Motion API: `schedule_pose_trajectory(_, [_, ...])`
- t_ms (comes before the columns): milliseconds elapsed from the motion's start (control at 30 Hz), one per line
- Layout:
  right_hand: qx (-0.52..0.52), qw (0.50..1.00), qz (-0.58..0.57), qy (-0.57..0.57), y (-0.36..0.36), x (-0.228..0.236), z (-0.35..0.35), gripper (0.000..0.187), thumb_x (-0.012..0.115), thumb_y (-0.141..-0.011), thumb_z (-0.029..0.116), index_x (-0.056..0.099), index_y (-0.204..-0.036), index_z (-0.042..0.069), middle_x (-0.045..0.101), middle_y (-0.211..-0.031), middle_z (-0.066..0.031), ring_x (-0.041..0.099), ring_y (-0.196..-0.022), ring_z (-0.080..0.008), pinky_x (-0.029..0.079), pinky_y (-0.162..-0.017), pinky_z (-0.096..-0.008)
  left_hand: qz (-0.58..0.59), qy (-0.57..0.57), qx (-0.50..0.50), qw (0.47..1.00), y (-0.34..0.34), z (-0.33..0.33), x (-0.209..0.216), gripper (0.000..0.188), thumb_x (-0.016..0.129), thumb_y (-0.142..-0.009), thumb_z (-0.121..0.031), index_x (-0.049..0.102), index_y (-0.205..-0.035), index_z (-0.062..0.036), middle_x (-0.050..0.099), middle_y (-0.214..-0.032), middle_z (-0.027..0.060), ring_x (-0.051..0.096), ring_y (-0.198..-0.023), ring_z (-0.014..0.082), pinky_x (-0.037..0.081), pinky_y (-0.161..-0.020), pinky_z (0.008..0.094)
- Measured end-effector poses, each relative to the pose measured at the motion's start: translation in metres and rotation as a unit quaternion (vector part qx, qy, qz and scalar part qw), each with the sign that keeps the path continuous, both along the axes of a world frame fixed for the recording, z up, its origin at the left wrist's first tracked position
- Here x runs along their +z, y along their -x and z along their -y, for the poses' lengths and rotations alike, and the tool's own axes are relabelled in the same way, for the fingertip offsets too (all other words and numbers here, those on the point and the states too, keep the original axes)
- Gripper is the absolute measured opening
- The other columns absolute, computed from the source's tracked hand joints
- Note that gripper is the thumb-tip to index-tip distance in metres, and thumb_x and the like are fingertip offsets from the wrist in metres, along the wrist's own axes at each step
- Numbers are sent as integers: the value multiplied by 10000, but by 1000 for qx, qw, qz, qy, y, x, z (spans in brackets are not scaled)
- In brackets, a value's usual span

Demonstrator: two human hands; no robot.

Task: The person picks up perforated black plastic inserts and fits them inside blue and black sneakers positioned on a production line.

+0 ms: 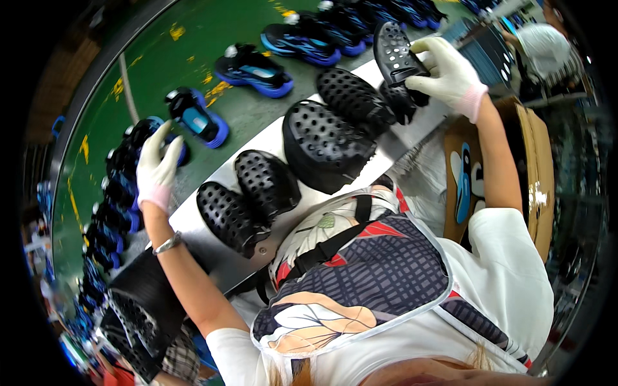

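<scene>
My right hand [454, 77], in a white glove with a pink cuff, grips the edge of a black perforated clog-shaped piece [394, 48] at the far right end of a pale metal ledge. Another dark piece [398, 100] lies under it, partly hidden. My left hand [158, 170], gloved alike, reaches over the green surface with thumb and fingers apart. Nothing shows between them. Closest to its fingertips is a black-and-blue shoe [151, 125], which it partly covers; whether they touch, I cannot tell. Several more black perforated pieces [328, 138] rest along the ledge between my hands.
Black shoes with blue soles [254, 69] curve in a line along the green surface [180, 58]. A cardboard box [537, 174] holding blue-and-white insoles [462, 183] stands by my right arm. Black perforated pieces [138, 321] stick out at lower left. Other people are at the edges.
</scene>
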State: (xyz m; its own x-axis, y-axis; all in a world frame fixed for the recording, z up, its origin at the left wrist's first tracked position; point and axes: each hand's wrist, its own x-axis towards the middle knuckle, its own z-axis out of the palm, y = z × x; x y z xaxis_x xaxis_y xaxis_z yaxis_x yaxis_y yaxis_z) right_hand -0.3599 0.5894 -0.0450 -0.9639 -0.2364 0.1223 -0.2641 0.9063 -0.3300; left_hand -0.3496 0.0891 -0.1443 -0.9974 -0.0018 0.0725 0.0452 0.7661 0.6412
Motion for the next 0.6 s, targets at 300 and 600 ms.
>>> schedule_pose_trajectory(300, [373, 920, 15, 120, 21, 43, 204, 491, 730, -730, 286, 592, -1113, 12, 606, -991, -144, 617, -863, -251, 510, -797, -325, 46, -604, -175, 776, -16, -54, 57, 655, 490, -973, -438, 335, -1425, 9, 496, -1333, 149, 578, -1098, 217, 506, -909, 341])
schedule_pose_trajectory(600, [316, 915, 250, 28, 40, 24, 289, 490, 606, -857, 365, 589, -1163, -17, 646, -861, -130, 620, -805, -195, 503, -740, -306, -97, -634, 70, 764, -28, -35, 32, 333, 610, -928, -304, 512, -1128, -56, 572, -1028, 44, 586, -904, 125, 513, -791, 295])
